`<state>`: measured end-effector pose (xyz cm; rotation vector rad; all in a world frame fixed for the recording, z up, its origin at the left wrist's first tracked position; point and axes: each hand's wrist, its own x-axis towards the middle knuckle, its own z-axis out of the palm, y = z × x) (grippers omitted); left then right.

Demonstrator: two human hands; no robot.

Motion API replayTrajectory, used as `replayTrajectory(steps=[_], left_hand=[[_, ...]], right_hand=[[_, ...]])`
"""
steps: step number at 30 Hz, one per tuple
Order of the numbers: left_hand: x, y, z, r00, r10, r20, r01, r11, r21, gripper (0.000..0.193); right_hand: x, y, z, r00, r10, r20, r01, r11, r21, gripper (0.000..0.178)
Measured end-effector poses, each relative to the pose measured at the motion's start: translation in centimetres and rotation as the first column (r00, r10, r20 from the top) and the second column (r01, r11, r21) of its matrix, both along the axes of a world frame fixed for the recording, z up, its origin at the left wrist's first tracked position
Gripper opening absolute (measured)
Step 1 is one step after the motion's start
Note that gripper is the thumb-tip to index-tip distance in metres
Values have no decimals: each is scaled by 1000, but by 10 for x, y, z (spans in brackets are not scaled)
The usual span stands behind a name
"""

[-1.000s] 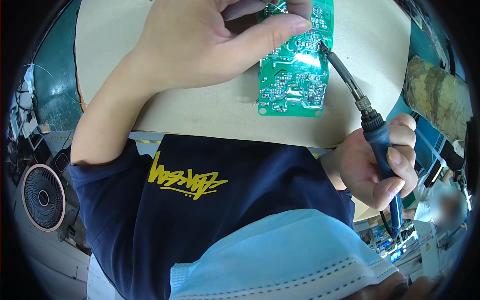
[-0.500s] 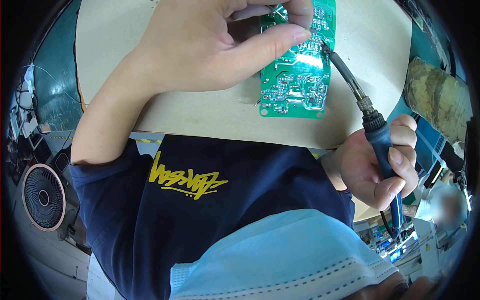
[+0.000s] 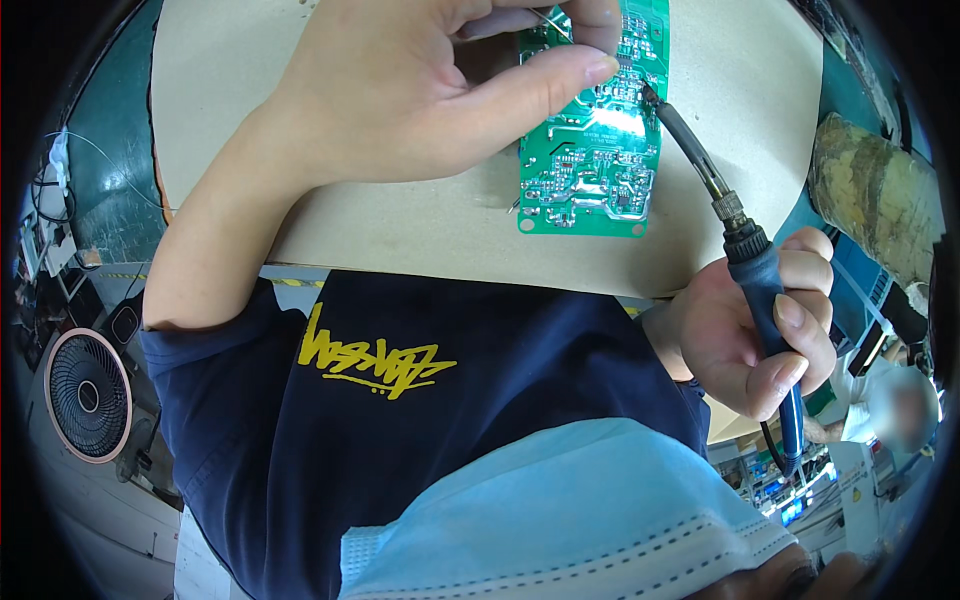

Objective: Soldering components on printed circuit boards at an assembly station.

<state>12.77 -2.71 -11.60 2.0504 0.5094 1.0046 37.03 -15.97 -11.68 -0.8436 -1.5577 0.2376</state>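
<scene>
One soldering iron (image 3: 752,262) and one green circuit board (image 3: 590,152) are at the hands. The iron's long axis runs from 5 to 11 o'clock, its blue handle at the lower end and its dark tip pointing toward 11 o'clock. That tip is at the board's edge at 3 o'clock; whether it touches the metal there I cannot tell. The right hand (image 3: 722,328), at 4 o'clock from the board, has its fingers (image 3: 812,325) curled around the handle, grasping it.

The board lies at the 12 o'clock side of the view on a beige sheet (image 3: 400,222), which covers part of a teal table (image 3: 112,195). Its long axis runs from 12 to 6 o'clock, leaning slightly toward 1. Two round holes show, one at each corner of its 6 o'clock end.

The left hand (image 3: 395,110) reaches over the board from 9 o'clock, thumb pointing toward 2. Its fingers pinch one thin silvery wire (image 3: 553,25), whose visible length slants from 10 to 4 o'clock; the end is hidden.

One round fan (image 3: 88,397) stands at 8 o'clock, and one co-worker (image 3: 860,412) shows at 4 o'clock.
</scene>
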Motion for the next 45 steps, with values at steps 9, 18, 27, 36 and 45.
replayTrajectory(steps=[9,18,27,36,45], left_hand=[[0,5,-7,998,-40,49,35,994,101,7],[-3,4,2,999,-33,-27,36,988,151,7],[-2,4,-7,999,-34,-2,34,999,34,7],[-2,1,2,998,18,-55,-12,994,106,7],[-2,4,-5,999,-25,-34,26,999,31,6]], right_hand=[[-8,0,0,997,-62,-47,62,998,4,34],[-8,0,0,998,-61,-34,61,998,1,34],[-8,0,1,998,-59,-37,58,998,-11,34],[-10,0,0,996,-78,-41,77,997,-11,34],[-10,0,1,995,-91,-33,90,996,-16,33]])
